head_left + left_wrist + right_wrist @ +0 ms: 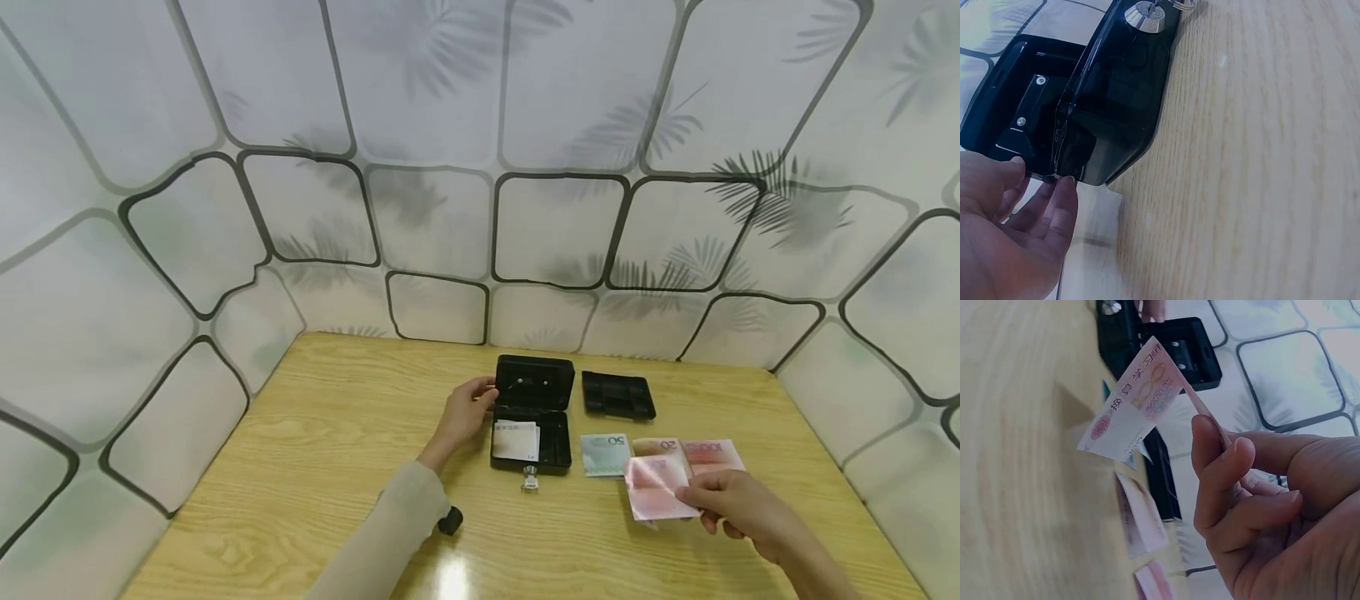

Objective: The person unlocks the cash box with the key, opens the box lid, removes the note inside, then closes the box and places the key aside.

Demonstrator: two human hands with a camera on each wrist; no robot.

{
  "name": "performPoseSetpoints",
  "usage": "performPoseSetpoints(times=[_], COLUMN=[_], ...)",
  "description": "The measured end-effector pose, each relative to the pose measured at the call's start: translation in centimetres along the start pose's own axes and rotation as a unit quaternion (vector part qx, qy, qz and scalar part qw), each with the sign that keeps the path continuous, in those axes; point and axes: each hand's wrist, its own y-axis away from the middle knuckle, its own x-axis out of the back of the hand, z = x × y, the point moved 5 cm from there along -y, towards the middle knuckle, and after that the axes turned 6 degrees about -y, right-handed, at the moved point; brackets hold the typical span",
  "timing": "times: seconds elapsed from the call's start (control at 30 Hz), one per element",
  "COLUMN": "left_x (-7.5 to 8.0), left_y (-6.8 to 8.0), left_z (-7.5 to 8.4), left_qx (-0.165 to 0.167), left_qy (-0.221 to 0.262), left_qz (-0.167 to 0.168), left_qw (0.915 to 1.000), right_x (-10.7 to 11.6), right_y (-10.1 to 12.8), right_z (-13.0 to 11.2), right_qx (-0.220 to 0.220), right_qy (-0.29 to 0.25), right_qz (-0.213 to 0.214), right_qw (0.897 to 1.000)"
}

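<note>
A small black cash box (553, 440) stands with its lid (534, 382) raised. Pale banknotes (514, 440) lie in its left part. At the box's left side, near the hinge, my left hand (467, 408) touches it with fingertips and thumb; the fingers look relaxed in the left wrist view. A silver lock (1145, 17) with a key in it sits on the box's front. Over to the right, my right hand (738, 504) pinches a pink banknote (651, 483) by one edge between thumb and fingers. In the right wrist view this banknote (1147, 394) is raised above the table.
A black tray insert (618, 395) lies right of the lid. In front of it are a green 50 banknote (604, 455), a brownish 20 banknote (660, 447) and a pink 100 banknote (716, 454) in a row. A patterned wall (562, 229) borders the wooden table (322, 467).
</note>
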Motion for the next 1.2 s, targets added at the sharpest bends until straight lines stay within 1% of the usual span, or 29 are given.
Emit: performPoseSetpoints(times=[0.27,0.43,0.6,0.8,0.9,1.2], left_x=[-0.1,-0.1,-0.1,-0.1,-0.1,0.0], left_y=[-0.1,0.0,0.0,-0.1,-0.1,-0.2], left_z=[0.0,0.0,0.0,-0.1,-0.1,-0.2], left_qx=[-0.003,-0.003,-0.002,0.001,-0.003,0.007], left_qy=[-0.002,-0.005,-0.006,-0.001,-0.001,-0.002], left_qz=[-0.001,-0.004,-0.003,-0.001,-0.001,-0.002], left_qw=[1.0,1.0,1.0,1.0,1.0,1.0], right_x=[-2.0,-3.2,-4.1,-4.7,-5.0,-5.2], right_y=[-1.0,-1.6,-2.0,-2.2,-2.3,-2.3], right_z=[1.7,2.7,3.2,3.6,3.6,3.7], right_qx=[-0.014,-0.02,-0.016,-0.017,-0.009,-0.013], right_qy=[0.012,-0.003,-0.005,0.018,0.018,0.005], right_qz=[-0.008,-0.016,-0.006,0.016,0.016,0.016], right_qw=[1.0,1.0,1.0,1.0,1.0,1.0])
